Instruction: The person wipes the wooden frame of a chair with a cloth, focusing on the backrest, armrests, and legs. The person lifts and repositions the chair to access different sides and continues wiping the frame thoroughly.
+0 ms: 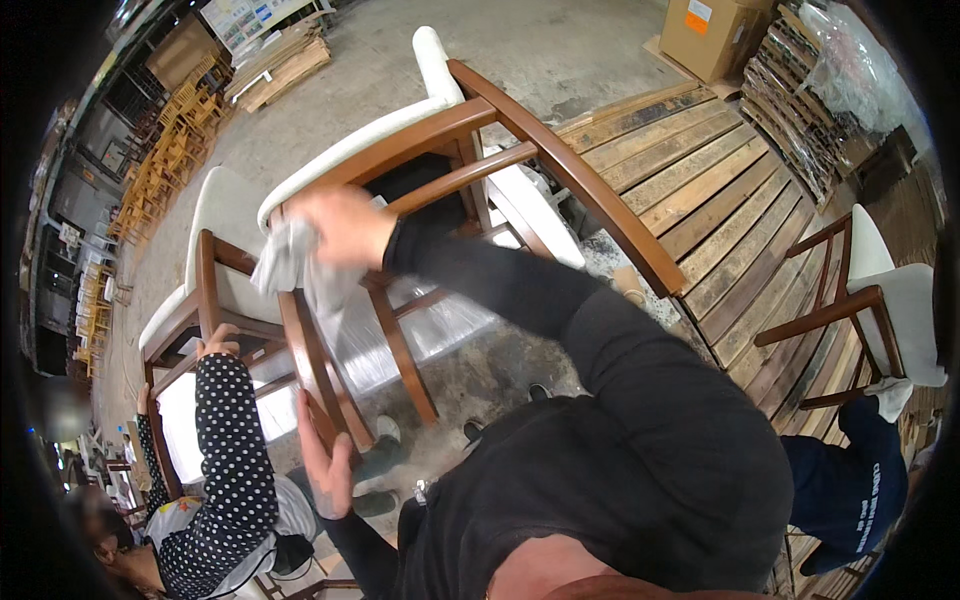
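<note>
A chair with a brown wooden frame (600,205) and white padding (345,150) lies tipped over in front of me, its legs pointing toward me. My right hand (345,228), blurred by motion, is closed on a pale grey cloth (290,258) against the frame near the top of a leg. Lower down, my left hand (325,470) holds the end of that chair leg (312,365) between thumb and outstretched fingers. Clear plastic wrapping (430,330) shows beneath the chair.
At left, a co-worker in polka-dot sleeves (235,430) grips another white-padded chair (225,215). A person in dark blue (840,490) bends by a chair (870,290) at right. Wooden slats (690,180), a cardboard box (705,40) and stacked chair frames (170,150) stand around.
</note>
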Demonstrator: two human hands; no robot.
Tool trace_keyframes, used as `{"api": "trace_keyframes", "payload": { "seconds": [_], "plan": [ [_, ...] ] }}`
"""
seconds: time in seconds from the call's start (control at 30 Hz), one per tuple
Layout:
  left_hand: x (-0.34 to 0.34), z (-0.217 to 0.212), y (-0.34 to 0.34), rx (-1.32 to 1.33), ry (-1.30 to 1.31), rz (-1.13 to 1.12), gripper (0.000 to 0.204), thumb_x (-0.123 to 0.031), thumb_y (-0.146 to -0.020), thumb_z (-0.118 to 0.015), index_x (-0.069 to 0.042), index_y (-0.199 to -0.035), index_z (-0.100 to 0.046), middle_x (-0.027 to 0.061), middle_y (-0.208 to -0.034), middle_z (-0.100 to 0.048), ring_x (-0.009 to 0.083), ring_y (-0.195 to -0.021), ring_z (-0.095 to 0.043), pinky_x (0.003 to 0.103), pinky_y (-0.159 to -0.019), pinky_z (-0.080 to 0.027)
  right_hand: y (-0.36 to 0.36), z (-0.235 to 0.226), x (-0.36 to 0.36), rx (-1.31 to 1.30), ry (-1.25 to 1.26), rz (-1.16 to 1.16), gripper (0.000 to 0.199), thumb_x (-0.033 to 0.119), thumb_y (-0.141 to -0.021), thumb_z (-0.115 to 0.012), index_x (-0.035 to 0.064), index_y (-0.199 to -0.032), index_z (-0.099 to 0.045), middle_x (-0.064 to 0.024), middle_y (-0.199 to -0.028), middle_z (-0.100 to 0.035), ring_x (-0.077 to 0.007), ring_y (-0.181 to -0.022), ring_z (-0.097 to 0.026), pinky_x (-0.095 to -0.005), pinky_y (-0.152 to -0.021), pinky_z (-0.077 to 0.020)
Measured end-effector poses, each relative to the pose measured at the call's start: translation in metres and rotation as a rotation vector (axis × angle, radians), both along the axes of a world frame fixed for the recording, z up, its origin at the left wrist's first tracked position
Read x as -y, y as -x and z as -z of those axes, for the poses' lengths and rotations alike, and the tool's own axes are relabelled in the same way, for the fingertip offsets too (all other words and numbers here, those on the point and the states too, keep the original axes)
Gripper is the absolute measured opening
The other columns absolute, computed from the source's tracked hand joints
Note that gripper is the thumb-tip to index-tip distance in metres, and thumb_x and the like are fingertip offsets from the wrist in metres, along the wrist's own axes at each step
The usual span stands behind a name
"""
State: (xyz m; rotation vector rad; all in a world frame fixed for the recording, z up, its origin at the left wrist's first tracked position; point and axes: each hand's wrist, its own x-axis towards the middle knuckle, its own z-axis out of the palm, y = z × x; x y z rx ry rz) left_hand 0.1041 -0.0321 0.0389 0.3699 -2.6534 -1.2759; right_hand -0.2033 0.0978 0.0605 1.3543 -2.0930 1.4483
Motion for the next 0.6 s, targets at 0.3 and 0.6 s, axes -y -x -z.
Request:
{"api": "trace_keyframes", "payload": {
  "seconds": [0.3,0.6],
  "plan": [
    [-0.007,0.012,0.034,-0.004,0.170,-0.154,0.084,0.008,-0.081,-0.056,-0.007,-0.158,-0.024,0.0199,-0.157,-0.037,0.0287,-0.144,-0.037,0.039,-0.116,-0.032,0.121,0.033,-0.244,-0.444,-0.711,0.461,0.059,0.021,-0.080,-0.077,0.0086,-0.133,-0.055,-0.0215,-0.140,-0.050,-0.0381,-0.133,-0.048,-0.0469,-0.110,-0.0423],
    [-0.017,0.012,0.031,-0.055,-0.098,-0.184,0.084,0.011,-0.079,-0.055,-0.008,-0.157,-0.029,0.0174,-0.156,-0.039,0.0261,-0.141,-0.041,0.036,-0.115,-0.034,-0.104,0.041,-0.399,0.605,-0.327,0.310,0.055,0.005,-0.081,-0.073,0.0045,-0.131,-0.050,-0.0130,-0.122,-0.056,-0.0265,-0.111,-0.058,-0.0340,-0.100,-0.0438]
  ]
}}
